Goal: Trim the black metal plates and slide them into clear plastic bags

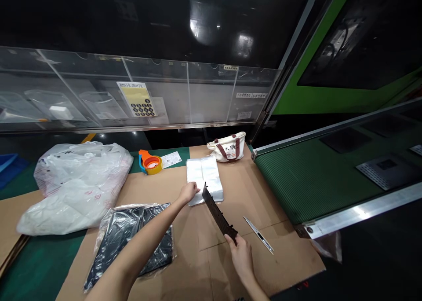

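My right hand [240,253] grips the near end of a long, flat black plastic part [217,213], which slants up and away toward a stack of clear plastic bags [206,175]. My left hand [189,192] rests on the near left corner of that stack, fingers curled on the top bag. Whether it pinches the bag is unclear. Everything lies on a sheet of brown cardboard [211,266].
A bagged stack of black parts [132,239] lies under my left forearm. A large crumpled white bag [79,182], an orange tape dispenser [150,162], a small tote bag [228,147] and a utility knife [259,235] surround the work spot. A green conveyor [306,182] runs on the right.
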Available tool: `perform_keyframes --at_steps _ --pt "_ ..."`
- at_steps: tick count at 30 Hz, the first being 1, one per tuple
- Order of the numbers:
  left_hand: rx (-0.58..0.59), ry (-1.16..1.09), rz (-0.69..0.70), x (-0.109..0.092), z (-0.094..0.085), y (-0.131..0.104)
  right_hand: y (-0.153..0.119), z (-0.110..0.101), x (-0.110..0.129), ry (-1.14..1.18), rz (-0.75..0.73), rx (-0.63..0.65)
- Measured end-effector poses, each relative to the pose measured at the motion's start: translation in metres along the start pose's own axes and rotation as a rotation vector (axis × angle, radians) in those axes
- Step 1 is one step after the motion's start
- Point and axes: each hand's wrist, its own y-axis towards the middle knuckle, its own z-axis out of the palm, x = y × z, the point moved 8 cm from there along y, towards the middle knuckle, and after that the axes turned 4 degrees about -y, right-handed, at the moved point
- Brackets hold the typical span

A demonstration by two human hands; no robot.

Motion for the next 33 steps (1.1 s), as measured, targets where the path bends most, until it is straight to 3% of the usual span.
perform_keyframes --at_steps 6,13,19,24,27,33 --pt "0.065 -0.038 -0.009 0.005 0.006 0.005 0.004 0.006 0.005 -0.036 -0.02 -0.002" --pt "0.05 -0.146 -0.043 0.01 0.006 0.005 0.001 0.009 0.002 -0.081 -0.032 -0.008" --pt "-0.056 -0.36 -0.04 0.006 -0.002 0.0 -0.001 0.015 -0.001 -0.132 -0.033 -0.006" --pt "-0.136 -0.536 -0.074 0.004 0.007 -0.003 0.0 0.015 -0.008 -0.166 0.002 -0.055" --pt "-0.173 -0.546 -0.071 0.006 0.01 -0.01 0.001 0.012 -0.01 -0.177 0.021 -0.079" --pt "-0.209 -0.462 0.036 0.001 -0.002 -0.027 0.0 0.01 -0.01 -0.148 0.028 -0.093"
